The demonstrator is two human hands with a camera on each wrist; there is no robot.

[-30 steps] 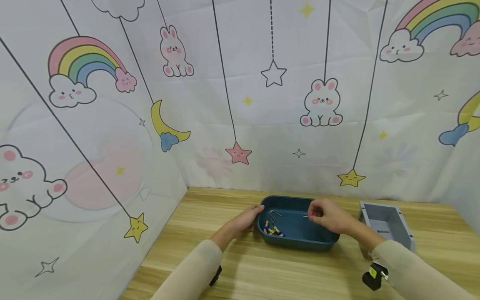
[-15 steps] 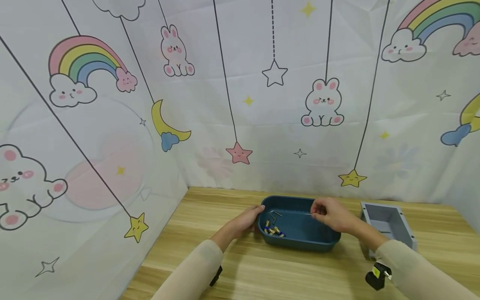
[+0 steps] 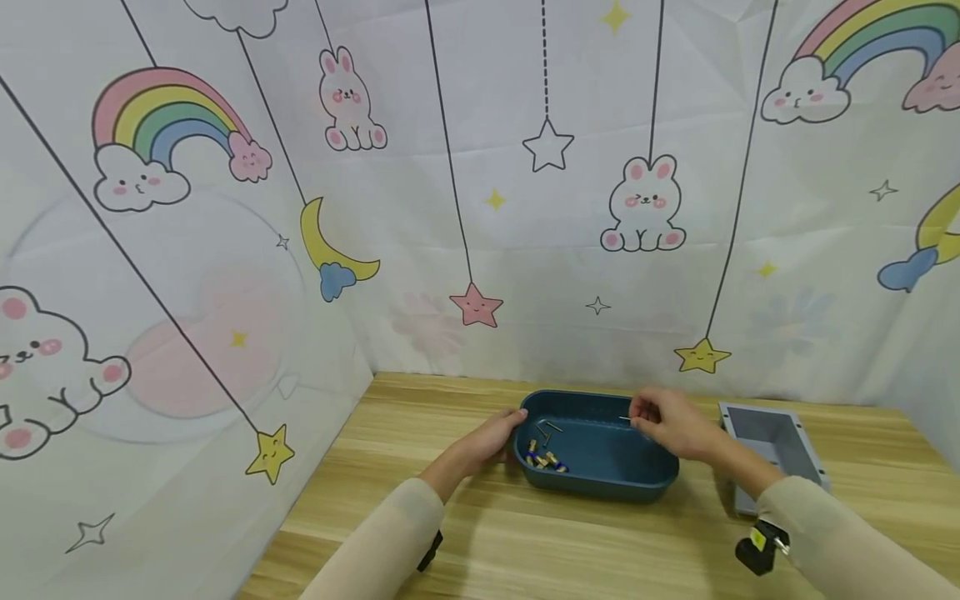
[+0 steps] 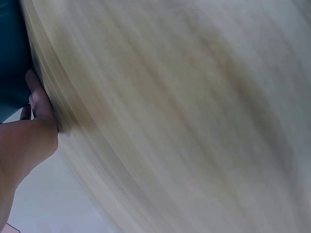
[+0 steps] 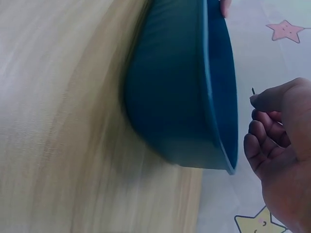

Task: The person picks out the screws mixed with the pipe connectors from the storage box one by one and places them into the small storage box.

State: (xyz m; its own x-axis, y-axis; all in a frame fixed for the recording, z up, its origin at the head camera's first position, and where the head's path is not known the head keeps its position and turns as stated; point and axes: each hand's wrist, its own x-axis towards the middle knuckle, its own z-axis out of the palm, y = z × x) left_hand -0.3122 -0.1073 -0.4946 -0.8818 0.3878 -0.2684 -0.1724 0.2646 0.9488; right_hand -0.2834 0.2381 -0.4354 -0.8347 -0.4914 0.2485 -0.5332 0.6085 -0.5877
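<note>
A dark blue oblong tray [image 3: 600, 489] stands on the wooden table. At its left end my left hand [image 3: 493, 437] grips the wall, thumb over the rim and fingers along the outside. My right hand [image 3: 670, 422] is above the tray's right end, pinching a thin metal pin [image 3: 625, 418] between thumb and fingertips. The pin's tip [image 5: 253, 91] sticks out past the fingers in the right wrist view; the rest is hidden. Several brass-coloured pieces with blue parts [image 3: 544, 459] lie in the tray's near left corner. Thin metal pins [image 3: 553, 427] lie just behind them.
A grey open box [image 3: 806, 446] stands right of the tray, partly behind my right forearm. A white cloth [image 3: 555, 250] printed with rabbits and stars hangs behind the table. A black wrist mount [image 3: 761, 548] hangs under my right sleeve.
My right hand has moved slightly up and to the right with the pin between its fingers. The left hand keeps its hold on the tray.
</note>
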